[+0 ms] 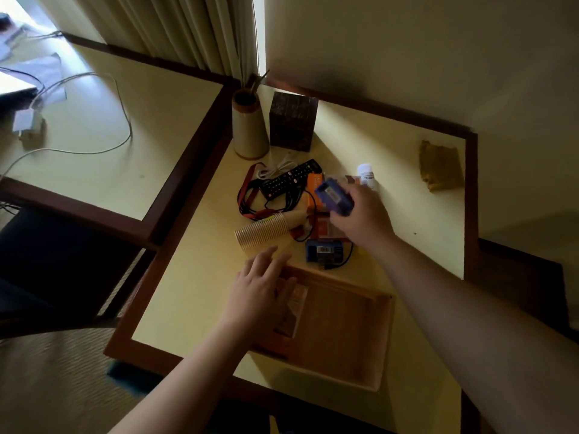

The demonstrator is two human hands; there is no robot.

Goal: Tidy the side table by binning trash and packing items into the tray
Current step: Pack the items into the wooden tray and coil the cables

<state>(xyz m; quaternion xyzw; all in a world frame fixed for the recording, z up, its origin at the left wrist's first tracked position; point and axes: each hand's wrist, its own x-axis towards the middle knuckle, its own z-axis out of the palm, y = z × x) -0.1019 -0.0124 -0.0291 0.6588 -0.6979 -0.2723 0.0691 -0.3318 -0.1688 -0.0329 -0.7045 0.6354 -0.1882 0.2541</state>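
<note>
right grip (360, 219) closed around a small blue box (334, 197), lifted just above the clutter on the worktop (407, 198). left hand (260, 296) lay flat and relaxed, fingers straight, on the far left corner of the wooden tray (360, 346), touching an orange packet (294, 311) inside it. i judged the box light, stiff and smooth-sided, best pinched across its short sides. its long axis ran from upper left to lower right, labelled face up. a second blue box (324, 250) rested beside the tray.

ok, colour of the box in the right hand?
Blue box, white label, gripped by right hand; head view.
</note>
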